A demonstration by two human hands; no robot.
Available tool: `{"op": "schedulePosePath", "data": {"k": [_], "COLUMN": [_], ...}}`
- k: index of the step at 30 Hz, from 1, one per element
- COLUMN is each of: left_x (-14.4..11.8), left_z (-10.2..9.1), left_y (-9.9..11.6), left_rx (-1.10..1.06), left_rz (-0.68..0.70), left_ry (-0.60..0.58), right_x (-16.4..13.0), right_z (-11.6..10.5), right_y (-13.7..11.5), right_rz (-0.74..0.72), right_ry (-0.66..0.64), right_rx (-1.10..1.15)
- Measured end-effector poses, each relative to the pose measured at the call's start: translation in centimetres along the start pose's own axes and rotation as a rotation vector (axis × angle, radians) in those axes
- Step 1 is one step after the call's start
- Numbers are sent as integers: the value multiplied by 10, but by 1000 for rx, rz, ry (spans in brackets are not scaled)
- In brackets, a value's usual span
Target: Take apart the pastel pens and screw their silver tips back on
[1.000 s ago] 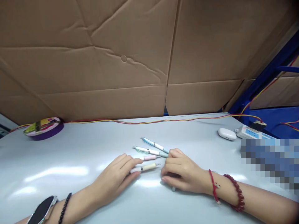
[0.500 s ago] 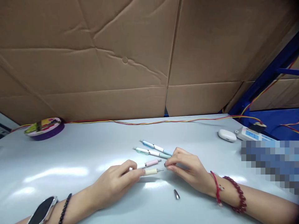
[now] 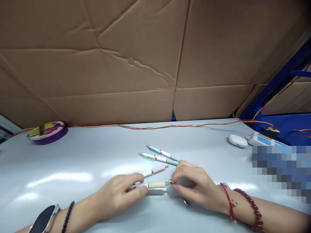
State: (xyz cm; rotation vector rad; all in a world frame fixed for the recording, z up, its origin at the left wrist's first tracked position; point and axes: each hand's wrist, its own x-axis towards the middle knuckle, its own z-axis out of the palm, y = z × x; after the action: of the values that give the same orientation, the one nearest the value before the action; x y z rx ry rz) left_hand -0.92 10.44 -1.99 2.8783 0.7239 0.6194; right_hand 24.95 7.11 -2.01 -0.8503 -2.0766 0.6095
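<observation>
Both hands meet over one cream-barrelled pen with a rubber grip (image 3: pixel 156 184), held just above the pale grey table (image 3: pixel 73 161). The left hand (image 3: pixel 119 194) is closed round the pen's rear end, thumb and fingers pinching the barrel. The right hand (image 3: pixel 191 187) is curled narrow at the pen's metal front end, fingertips pinched on the tip (whether it grips a loose part there, I cannot tell; the fingers cover it). A small dark metal cone (image 3: pixel 186 202) lies on the table just under the right palm, half hidden.

Three more pens lie apart from the hands: a pink-gripped pen (image 3: pixel 155 170) nearest, then a pale green pen (image 3: pixel 157 158) and a light blue pen (image 3: pixel 161 151) side by side beyond it. These three look whole and untouched, so I judge the work is on the first of four pens, with its front end being handled and the rest left.

Further off sit a purple round tin (image 3: pixel 47 132) at the left, a white earbud case (image 3: pixel 237 141) and a white power strip (image 3: pixel 263 139) at the right, with a red-and-yellow twisted wire (image 3: pixel 150 127) running along the cardboard wall (image 3: pixel 121 64).
</observation>
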Motion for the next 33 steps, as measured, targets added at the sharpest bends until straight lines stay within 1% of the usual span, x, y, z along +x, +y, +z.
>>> {"op": "schedulePosePath", "data": {"k": [1, 3, 5, 6, 8, 9, 11, 12, 14, 15, 16, 17, 21, 24, 26, 29, 33], "left_x": [-1, -2, -2, -2, -2, -2, -1, -1, 0, 0, 1, 2, 5, 8, 9, 9, 8], "left_z": [0, -1, -1, -1, -1, -1, 0, 1, 2, 3, 3, 2, -2, -3, -2, -1, -2], "left_y": [0, -1, -1, 0, 7, 11, 20, 23, 26, 26, 25, 24, 24, 25, 24, 22, 22], "left_rx": [-8, 15, 47, 36, -96, -215, -519, -690, -985, -1084, -1140, -1159, -1111, -1112, -1144, -1194, -1140], "left_rz": [-10, 58, 142, 163, 109, 30, -212, -355, -605, -697, -759, -794, -806, -810, -809, -795, -775], "left_ry": [-23, -31, -5, 15, 33, 40, -18, -83, -254, -326, -381, -413, -451, -438, -406, -353, -385], "right_x": [0, -1, -1, -1, 0, 0, 0, 0, 0, -1, -1, -1, -2, -1, -1, -2, -6], "right_z": [0, 1, 1, 2, 2, 1, 1, 0, 0, 1, 1, 2, 3, 3, 3, 2, 3], "right_y": [0, 0, 0, 0, 0, -1, -1, -1, 0, 1, 2, 4, 7, 8, 6, 5, 6], "right_rz": [-6, -19, -23, -27, -54, -80, -136, -156, -167, -161, -153, -150, -126, -92, -76, -82, -116], "right_ry": [-15, -24, -19, -12, 9, 21, 35, 33, 30, 29, 24, 16, -68, -123, -142, -140, -91], "right_rx": [-9, -40, -74, -87, -97, -95, -87, -84, -84, -88, -96, -108, -207, -242, -231, -184, -129]}}
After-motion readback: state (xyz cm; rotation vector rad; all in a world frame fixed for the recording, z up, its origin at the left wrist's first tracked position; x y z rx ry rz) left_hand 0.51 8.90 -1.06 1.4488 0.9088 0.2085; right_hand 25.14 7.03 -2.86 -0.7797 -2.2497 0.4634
